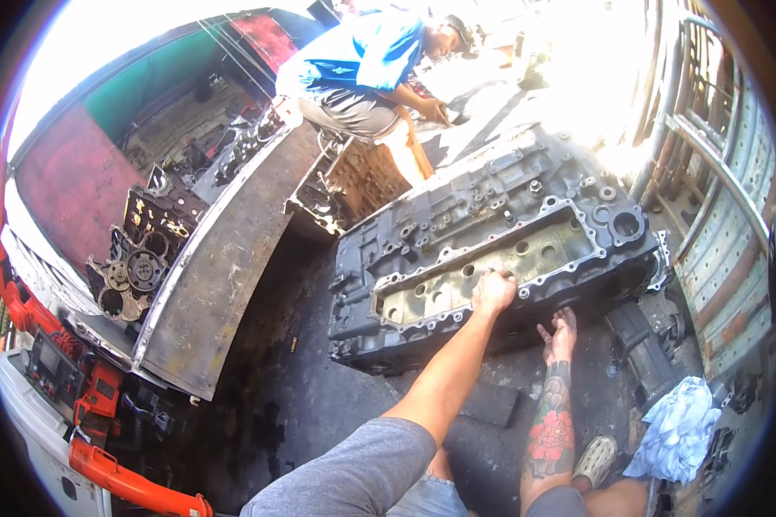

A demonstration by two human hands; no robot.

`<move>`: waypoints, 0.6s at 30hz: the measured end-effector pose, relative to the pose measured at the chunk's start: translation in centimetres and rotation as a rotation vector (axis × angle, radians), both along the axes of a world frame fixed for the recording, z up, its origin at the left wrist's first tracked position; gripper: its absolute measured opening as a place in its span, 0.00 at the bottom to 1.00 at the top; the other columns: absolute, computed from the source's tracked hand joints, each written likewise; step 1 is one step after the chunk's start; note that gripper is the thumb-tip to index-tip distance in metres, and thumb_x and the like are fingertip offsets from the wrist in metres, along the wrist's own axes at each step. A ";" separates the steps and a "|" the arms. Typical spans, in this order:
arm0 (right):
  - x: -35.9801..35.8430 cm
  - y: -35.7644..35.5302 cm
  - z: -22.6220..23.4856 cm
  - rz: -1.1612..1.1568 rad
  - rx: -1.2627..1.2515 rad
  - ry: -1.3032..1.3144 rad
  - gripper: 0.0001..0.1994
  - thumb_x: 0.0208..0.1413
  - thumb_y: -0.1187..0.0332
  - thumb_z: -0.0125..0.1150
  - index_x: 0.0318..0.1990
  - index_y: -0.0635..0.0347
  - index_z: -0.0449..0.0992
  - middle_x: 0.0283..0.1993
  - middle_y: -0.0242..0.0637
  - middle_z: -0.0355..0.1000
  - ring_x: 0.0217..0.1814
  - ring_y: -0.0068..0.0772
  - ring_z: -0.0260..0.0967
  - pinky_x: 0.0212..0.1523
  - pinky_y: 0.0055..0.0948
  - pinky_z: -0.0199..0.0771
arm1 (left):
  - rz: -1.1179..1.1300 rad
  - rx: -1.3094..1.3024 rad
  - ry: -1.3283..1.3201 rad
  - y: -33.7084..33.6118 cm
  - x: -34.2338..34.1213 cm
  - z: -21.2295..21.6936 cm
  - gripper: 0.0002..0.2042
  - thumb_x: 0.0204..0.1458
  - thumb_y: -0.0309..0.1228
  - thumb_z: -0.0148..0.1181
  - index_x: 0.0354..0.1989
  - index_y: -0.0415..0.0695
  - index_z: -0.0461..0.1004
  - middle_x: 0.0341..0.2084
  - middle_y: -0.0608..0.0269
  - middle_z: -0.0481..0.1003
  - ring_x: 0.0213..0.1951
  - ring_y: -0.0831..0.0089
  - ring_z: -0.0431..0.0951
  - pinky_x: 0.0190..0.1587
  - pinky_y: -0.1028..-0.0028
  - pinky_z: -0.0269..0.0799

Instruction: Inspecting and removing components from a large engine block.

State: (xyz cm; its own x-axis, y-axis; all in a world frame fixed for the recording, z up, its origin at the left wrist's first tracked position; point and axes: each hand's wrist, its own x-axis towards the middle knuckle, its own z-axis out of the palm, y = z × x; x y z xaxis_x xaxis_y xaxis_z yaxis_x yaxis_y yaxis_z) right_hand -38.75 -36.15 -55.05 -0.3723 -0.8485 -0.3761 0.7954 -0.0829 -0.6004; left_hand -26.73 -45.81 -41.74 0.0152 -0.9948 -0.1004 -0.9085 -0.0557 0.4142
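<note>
A large dark engine block (483, 198) lies on its side on the ground before me, with a long opening framed by a bolt-hole rim. Inside the opening is a paler metal wall with several round holes. My left hand (494, 290) is closed at the near rim of that opening; whatever its fingers hold, if anything, is hidden. Close to the block's near lower side, my right hand (560, 333) is palm up with fingers apart and nothing visible in it.
A metal truck-bed panel (224, 258) stands at left, with a greasy engine part (142, 263) beyond it. A person in blue (362, 60) bends behind the block. A metal frame (724, 181) and a crumpled light-blue cloth (677, 429) are at right; an orange arm (134, 482) is lower left.
</note>
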 end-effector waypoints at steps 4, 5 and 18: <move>-0.1 0.2 0.2 0.003 0.016 0.002 0.28 0.60 0.71 0.42 0.70 0.56 0.53 0.73 0.45 0.48 0.74 0.43 0.46 0.55 0.52 0.71 | -0.008 -0.002 -0.002 0.0 -0.1 0.0 0.19 0.53 0.43 0.51 0.50 0.56 0.80 0.57 0.54 0.71 0.58 0.55 0.71 0.62 0.60 0.65; 0.0 0.2 0.3 0.006 0.013 0.005 0.28 0.60 0.71 0.42 0.69 0.56 0.54 0.73 0.45 0.48 0.74 0.43 0.46 0.55 0.51 0.70 | -0.004 0.010 0.002 -0.1 -0.1 0.0 0.19 0.53 0.42 0.50 0.50 0.56 0.80 0.57 0.54 0.71 0.58 0.54 0.71 0.62 0.60 0.65; 0.0 0.0 0.1 -0.003 0.007 -0.002 0.29 0.57 0.72 0.44 0.68 0.56 0.56 0.72 0.44 0.50 0.72 0.41 0.48 0.54 0.50 0.72 | -0.022 -0.011 0.020 0.3 -0.3 0.4 0.19 0.52 0.41 0.49 0.48 0.55 0.81 0.56 0.51 0.72 0.57 0.53 0.72 0.61 0.59 0.66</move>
State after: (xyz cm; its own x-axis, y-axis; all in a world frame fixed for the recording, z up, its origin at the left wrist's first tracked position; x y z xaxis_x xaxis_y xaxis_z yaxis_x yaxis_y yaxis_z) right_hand -38.74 -36.18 -54.94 -0.3744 -0.8447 -0.3826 0.7962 -0.0814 -0.5995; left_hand -26.99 -45.49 -41.31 -0.0089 -0.9959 -0.0895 -0.9009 -0.0309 0.4330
